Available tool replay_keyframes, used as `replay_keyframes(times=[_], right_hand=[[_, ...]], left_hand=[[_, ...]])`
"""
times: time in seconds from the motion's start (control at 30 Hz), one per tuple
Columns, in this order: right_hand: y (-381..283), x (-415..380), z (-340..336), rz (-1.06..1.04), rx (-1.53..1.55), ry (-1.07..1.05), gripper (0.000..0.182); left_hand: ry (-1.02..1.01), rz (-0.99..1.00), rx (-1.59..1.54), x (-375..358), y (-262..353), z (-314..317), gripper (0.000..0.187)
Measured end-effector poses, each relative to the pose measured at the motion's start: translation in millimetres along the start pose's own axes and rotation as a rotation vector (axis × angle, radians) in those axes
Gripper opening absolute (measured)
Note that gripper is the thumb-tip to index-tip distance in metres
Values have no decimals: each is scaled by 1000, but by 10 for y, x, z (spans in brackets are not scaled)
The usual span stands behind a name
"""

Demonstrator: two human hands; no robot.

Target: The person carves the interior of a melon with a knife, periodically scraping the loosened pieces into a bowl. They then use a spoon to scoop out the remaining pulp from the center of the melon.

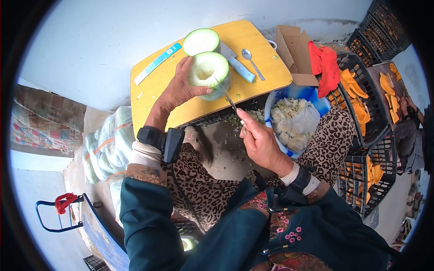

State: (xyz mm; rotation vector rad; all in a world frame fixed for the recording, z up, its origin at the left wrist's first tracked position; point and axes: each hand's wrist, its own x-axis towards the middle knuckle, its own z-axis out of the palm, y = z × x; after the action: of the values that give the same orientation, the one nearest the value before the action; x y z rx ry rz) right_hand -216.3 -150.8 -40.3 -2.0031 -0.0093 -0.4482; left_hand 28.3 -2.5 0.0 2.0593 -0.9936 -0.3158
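I am steadying the hollowed melon (210, 72) at the near edge of the yellow worktop (239, 34), its open end facing up and the second melon piece (201, 40) standing just behind it. My left grip (183, 82) is curving around the left side, fingers bracing the skin and thumb lying along the front near the rim, while my right grip (262, 141) is holding the handle of a thin metal tool (229, 99), its tip reaching over the front right of the rim; whether it is biting into the flesh, I am not able to tell. I am expecting this thick-walled piece to be fairly heavy, stiff in the rind and firm in the pale flesh, with cut faces being moist and slippery. So I am favouring the green outer skin for my hold, low and wide on the side away from the tool, and wanting the thumb lower, clear of the tip. I am trusting the wall against a squeeze, but doubting it under hard prying
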Motion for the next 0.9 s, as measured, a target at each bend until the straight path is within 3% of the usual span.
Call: replay_keyframes(times=[0.33, 0.43, 0.53, 0.73, 0.83, 0.9], right_hand=[[-19, 29, 52, -73, -39, 56, 52], [-96, 57, 64, -53, -287, 19, 56], [-106, 159, 78, -59, -317, 15, 58], [43, 247, 92, -56, 22, 34, 56], [129, 209, 43, 63, 216, -56, 51], [96, 197, -85, 291, 609, -121, 48]], left_hand=[[9, 1, 19, 10, 8, 6, 125], [16, -11, 6, 13, 0, 14, 125], [11, -16, 16, 14, 24, 10, 125], [20, 4, 38, 2, -2, 6, 124], [6, 15, 49, 1, -11, 0, 124], [-1, 23, 52, 7, -32, -14, 125]])
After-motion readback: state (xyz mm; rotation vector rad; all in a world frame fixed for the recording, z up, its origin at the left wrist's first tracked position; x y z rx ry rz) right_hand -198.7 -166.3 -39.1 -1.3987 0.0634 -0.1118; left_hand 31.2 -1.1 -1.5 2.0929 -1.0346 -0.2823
